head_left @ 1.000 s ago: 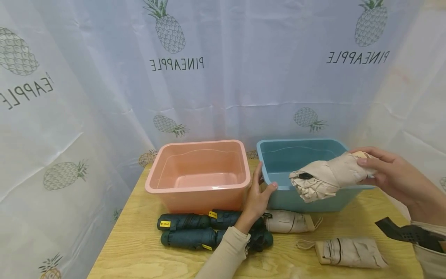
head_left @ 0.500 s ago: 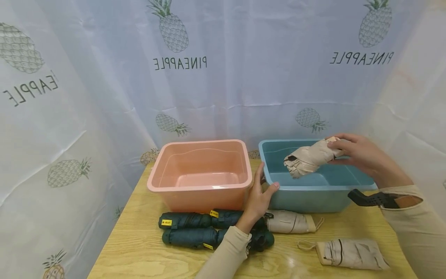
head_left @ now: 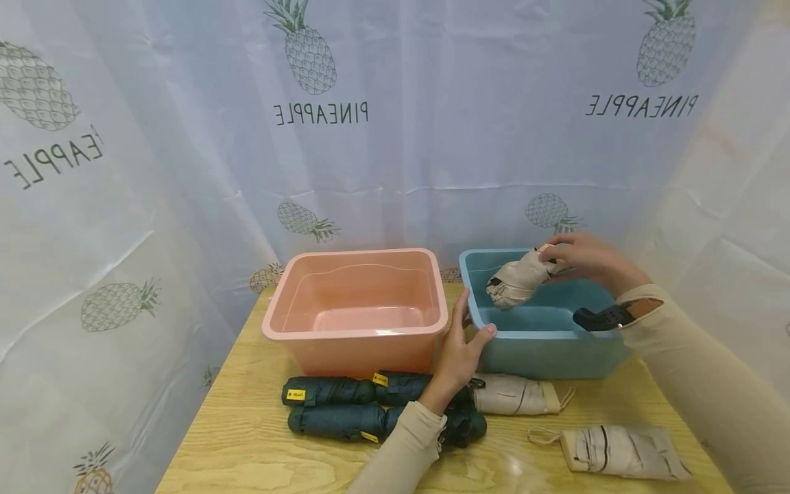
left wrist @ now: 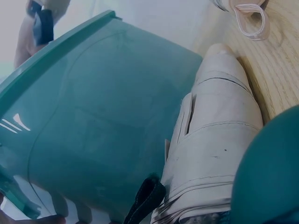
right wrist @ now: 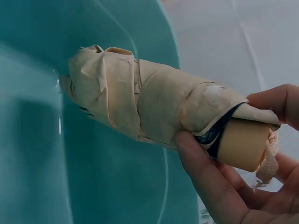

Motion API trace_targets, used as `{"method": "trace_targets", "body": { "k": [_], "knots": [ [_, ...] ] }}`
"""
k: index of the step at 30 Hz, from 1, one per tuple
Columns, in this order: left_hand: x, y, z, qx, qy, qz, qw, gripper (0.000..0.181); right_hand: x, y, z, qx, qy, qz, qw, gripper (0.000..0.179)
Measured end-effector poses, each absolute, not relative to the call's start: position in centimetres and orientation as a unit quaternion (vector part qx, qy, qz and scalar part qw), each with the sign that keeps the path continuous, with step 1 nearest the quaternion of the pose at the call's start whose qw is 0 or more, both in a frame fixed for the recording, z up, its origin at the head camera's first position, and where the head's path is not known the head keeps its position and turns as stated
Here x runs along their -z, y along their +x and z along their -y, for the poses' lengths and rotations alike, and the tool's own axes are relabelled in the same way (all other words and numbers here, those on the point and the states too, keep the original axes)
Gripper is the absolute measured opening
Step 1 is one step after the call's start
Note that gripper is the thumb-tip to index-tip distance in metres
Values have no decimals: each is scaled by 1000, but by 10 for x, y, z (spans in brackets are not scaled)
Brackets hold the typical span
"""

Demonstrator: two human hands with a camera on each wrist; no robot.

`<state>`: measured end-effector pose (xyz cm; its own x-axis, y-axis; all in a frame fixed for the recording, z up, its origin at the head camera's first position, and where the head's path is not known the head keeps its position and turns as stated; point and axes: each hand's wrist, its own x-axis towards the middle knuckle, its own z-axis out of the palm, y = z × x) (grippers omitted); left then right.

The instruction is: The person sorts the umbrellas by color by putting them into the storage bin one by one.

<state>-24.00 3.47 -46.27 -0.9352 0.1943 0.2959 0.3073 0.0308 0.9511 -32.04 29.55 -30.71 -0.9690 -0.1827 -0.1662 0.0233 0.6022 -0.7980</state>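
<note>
The right hand (head_left: pixel 583 257) had its grip clamped on the handle end of a cream umbrella (head_left: pixel 518 280), which slanted in the mouth of the blue-green bin (head_left: pixel 552 355), its far end pointing toward the left inner wall (whether it touched that wall, I could not tell). Open room lay inside the rim to the umbrella's right, beneath the wrist.

The left hand (head_left: pixel 457 357) kept its grip apart, thumb over the near left corner of that rim and fingers along the outer side, in the narrow gap beside the pink bin (head_left: pixel 364 355).

Along the near walls, two rows of dark umbrellas (head_left: pixel 336 420) lay partly under the left forearm; a second cream umbrella (head_left: pixel 509 396) sat just in front of the blue-green bin. A third cream umbrella (head_left: pixel 626 451) lay near the right edge of the counter (head_left: pixel 241 425), whose bare wood ran wider toward the front left.
</note>
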Motion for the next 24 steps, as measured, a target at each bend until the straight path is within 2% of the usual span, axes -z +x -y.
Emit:
{"method": "trace_targets", "body": {
  "k": [9, 24],
  "knots": [
    [464, -241, -35, 677, -173, 714, 40, 78, 325, -344, -289, 426, -44, -892, 147, 60],
    [463, -239, -34, 664, -173, 726, 41, 77, 344, -359, -275, 393, -50, -891, 221, 48]
  ]
}}
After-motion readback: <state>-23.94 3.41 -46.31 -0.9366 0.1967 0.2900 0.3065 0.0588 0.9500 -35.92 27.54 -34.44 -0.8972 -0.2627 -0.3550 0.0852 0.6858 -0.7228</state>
